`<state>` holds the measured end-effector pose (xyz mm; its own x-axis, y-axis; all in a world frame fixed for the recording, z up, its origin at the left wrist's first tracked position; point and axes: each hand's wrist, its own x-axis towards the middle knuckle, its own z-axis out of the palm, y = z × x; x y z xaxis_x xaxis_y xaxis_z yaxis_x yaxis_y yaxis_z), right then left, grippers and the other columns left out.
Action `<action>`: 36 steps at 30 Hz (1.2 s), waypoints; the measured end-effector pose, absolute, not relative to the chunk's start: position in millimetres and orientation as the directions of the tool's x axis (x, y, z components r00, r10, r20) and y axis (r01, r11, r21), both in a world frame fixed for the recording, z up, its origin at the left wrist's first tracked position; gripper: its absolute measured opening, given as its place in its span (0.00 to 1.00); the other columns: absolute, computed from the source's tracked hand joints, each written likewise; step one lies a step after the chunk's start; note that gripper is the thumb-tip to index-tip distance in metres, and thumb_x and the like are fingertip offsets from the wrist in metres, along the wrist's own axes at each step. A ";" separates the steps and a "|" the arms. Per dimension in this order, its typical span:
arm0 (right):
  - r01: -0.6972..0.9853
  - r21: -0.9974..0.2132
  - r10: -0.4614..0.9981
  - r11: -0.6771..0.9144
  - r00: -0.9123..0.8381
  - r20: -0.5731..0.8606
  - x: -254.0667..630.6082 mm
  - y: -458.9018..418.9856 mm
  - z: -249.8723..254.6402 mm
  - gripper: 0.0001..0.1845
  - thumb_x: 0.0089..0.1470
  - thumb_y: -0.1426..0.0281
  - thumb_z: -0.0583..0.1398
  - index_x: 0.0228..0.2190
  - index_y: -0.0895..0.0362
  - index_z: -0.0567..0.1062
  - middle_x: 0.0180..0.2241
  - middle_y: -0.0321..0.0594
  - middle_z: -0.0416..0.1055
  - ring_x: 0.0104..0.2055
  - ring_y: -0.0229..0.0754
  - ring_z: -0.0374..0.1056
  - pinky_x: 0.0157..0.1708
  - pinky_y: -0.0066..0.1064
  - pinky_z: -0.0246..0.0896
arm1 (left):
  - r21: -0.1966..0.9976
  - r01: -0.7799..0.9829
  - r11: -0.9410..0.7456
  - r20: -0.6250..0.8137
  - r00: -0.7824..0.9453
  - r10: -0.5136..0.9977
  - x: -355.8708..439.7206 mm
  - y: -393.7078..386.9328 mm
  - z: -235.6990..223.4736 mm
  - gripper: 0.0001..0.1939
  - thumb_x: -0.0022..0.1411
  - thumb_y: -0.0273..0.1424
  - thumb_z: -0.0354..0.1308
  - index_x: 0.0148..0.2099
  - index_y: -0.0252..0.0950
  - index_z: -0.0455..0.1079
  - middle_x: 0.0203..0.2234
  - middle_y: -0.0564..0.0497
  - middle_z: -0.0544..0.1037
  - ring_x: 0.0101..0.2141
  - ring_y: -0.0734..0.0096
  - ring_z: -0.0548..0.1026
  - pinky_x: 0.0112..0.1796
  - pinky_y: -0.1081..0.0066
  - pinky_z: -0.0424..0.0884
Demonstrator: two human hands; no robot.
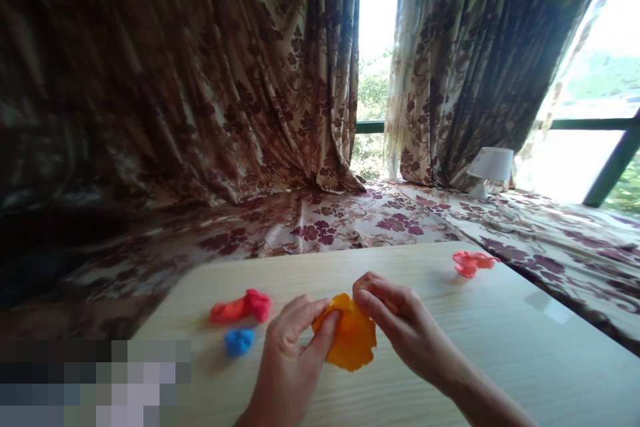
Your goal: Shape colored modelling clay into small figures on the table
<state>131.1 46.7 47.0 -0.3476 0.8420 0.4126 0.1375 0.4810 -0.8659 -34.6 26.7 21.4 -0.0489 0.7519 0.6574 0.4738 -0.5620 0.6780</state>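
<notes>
A thin, flattened piece of orange-yellow modelling clay (353,340) with a ragged edge is held up above the table. My left hand (297,340) pinches its left side between thumb and fingers. At its upper right edge, my right hand (393,310) is closed with thumb and forefinger pressed together on the rim. To the left of my left hand lie a blue lump of clay (239,342) and, just behind it, a red and orange-red lump of clay (243,307). A coral-pink shaped piece of clay (473,263) rests at the far right.
The pale wooden table (500,347) has rounded corners. Beyond it spreads a floral cloth (320,230), with a small white lamp (491,165) at the back right. Patterned curtains (280,80) hang before bright windows. A pixelated patch covers the lower left corner.
</notes>
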 end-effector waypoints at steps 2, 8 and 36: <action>0.143 -0.862 0.842 0.487 -0.339 0.419 131.9 47.7 48.3 0.18 0.60 0.63 0.53 0.21 0.58 0.67 0.26 0.36 0.63 0.30 0.36 0.60 0.31 0.26 0.56 | 0.663 0.499 -0.557 0.663 -0.047 0.747 -34.8 26.2 21.6 0.06 0.57 0.31 0.58 0.34 0.39 0.77 0.24 0.52 0.78 0.28 0.69 0.75 0.29 0.74 0.73; 0.189 -0.834 0.837 0.519 -0.311 0.450 131.4 47.0 49.3 0.16 0.60 0.63 0.53 0.26 0.57 0.70 0.30 0.37 0.65 0.34 0.38 0.62 0.35 0.27 0.57 | 0.602 0.565 -0.564 0.686 -0.003 0.728 -33.7 23.8 21.3 0.08 0.59 0.33 0.56 0.35 0.40 0.77 0.25 0.52 0.77 0.28 0.68 0.75 0.29 0.72 0.72; 0.129 -0.855 0.838 0.503 -0.314 0.445 128.2 47.4 46.5 0.15 0.61 0.64 0.53 0.25 0.58 0.68 0.28 0.37 0.64 0.31 0.37 0.60 0.33 0.27 0.56 | 0.674 0.569 -0.471 0.645 -0.143 0.751 -42.4 30.2 15.9 0.09 0.57 0.35 0.57 0.35 0.38 0.76 0.30 0.49 0.81 0.30 0.64 0.77 0.33 0.70 0.73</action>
<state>128.2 47.4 46.5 -0.3143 0.8383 0.4454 0.1294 0.5027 -0.8547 -42.4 30.2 15.9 -0.1428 0.7506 0.6452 0.5687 -0.4713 0.6741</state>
